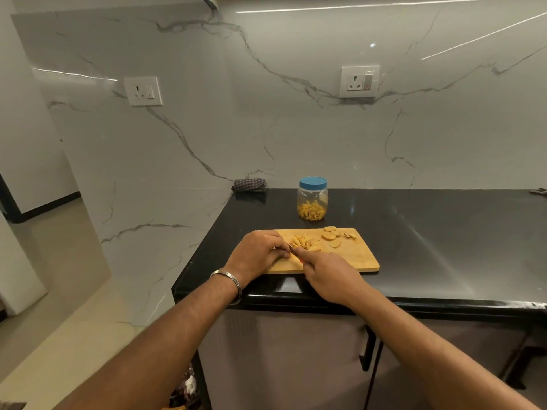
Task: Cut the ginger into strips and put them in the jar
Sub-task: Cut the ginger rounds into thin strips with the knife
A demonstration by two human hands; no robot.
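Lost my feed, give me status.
Left hand pinning ginger, right hand gripping knife. Strips piled on board; slices uncut. Jar lidded.

1. The cutting board [352,255] under both hands is pale wood, matt and smooth; its edge shows a lighter band.
2. The counter [429,232] around the board is black stone, polished and glossy, throwing back light streaks.
3. The jar [312,204] beyond the hands is clear plastic with a matt blue plastic lid [313,183].
4. The ginger strips [303,242] just past the fingers look fibrous and dull yellow; the ginger slices [333,236] to their right are matt.
5. The bangle [233,281] on the left wrist is shiny metal.
6. The wall [266,113] is glossy veined marble; the cloth [249,184] at its foot is checked fabric.
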